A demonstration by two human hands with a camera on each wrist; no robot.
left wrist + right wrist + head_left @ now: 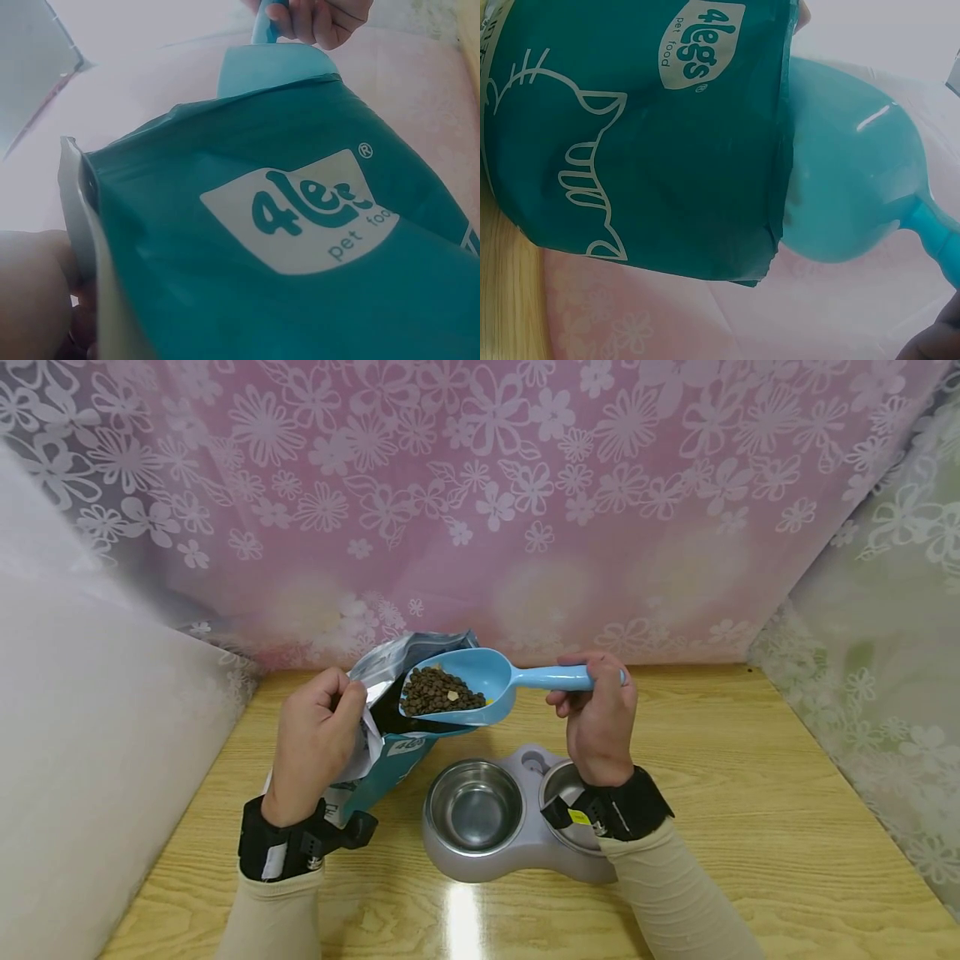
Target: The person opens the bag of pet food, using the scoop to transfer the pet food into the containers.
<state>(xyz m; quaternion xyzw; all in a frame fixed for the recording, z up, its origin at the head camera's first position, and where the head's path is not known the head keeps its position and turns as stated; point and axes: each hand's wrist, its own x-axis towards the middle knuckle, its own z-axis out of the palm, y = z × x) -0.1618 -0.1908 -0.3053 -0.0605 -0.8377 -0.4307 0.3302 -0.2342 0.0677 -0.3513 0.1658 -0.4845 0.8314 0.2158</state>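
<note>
My right hand (603, 718) grips the handle of a light blue scoop (491, 675). Brown kibble (438, 692) fills the front part of the scoop, which lies across the mouth of a teal pet food bag (390, 768). With my left hand (318, 739) I pinch the bag's left edge, and its top gapes wide with silvery lining showing. In the left wrist view the scoop (274, 67) rises above the bag's rim. From the right wrist the scoop's underside (855, 165) shows, its tip hidden behind the bag (637, 150).
A grey double-bowl feeder (525, 852) with two steel bowls stands on the wooden table (765, 827), below the scoop. My right wrist covers part of its right bowl (562, 785). Flowered pink cloth (525, 527) hangs behind, and a white wall (97, 693) stands at left.
</note>
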